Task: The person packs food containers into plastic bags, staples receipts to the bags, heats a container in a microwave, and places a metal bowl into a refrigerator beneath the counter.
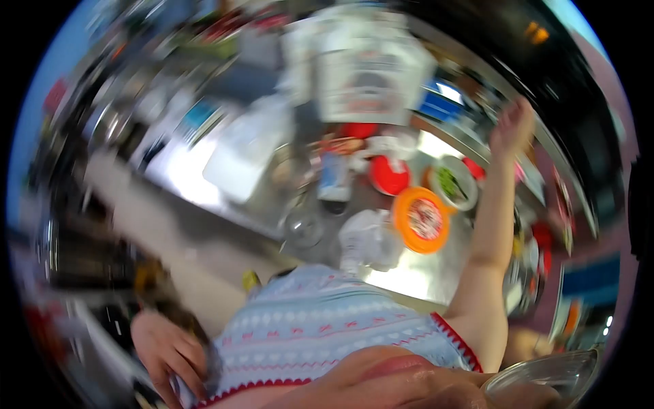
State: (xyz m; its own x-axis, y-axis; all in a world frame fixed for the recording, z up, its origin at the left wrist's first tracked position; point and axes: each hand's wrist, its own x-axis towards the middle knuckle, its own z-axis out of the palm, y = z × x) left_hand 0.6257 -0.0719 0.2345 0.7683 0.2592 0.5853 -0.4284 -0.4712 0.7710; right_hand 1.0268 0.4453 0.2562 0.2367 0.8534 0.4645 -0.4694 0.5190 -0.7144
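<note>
My left hand (169, 356) hangs low beside the light-blue patterned garment (300, 320), its fingers loosely apart and nothing seen in them. My right arm reaches up along the right side, and my right hand (514, 129) is near the shelf edge by a dark cabinet. Its fingers are too blurred to read. Between the hands, a metal counter (429, 276) holds an orange-rimmed container (424, 220), a bowl with green pieces (449, 184), a red-lidded container (390, 175) and clear plastic bags (368, 238).
White printed bags (368, 82) stand at the back of the counter. A pale rectangular item (235, 167) lies on the left part. A blue box (439, 102) sits on the shelf at the back right. Blurred metal pots are at the left.
</note>
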